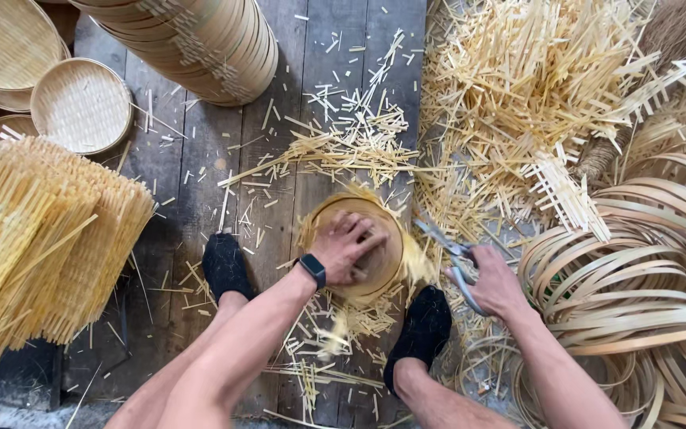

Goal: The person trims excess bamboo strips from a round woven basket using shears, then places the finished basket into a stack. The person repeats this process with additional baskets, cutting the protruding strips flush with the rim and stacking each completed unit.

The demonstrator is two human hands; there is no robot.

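Your left hand (348, 248) lay spread, fingers wide, pressing flat on the round woven bamboo tray (359, 246) at lower centre of the frame, between your two black-socked feet. Your right hand (492, 284) was closed around grey metal shears (452, 258) just right of the tray, blades aimed up-left at its frayed rim, so the right hand was the nearer cutter. Pale splintery offcuts (510, 87) littered the dark planks (184, 159), with smooth coiled hoops (637, 294) at right.
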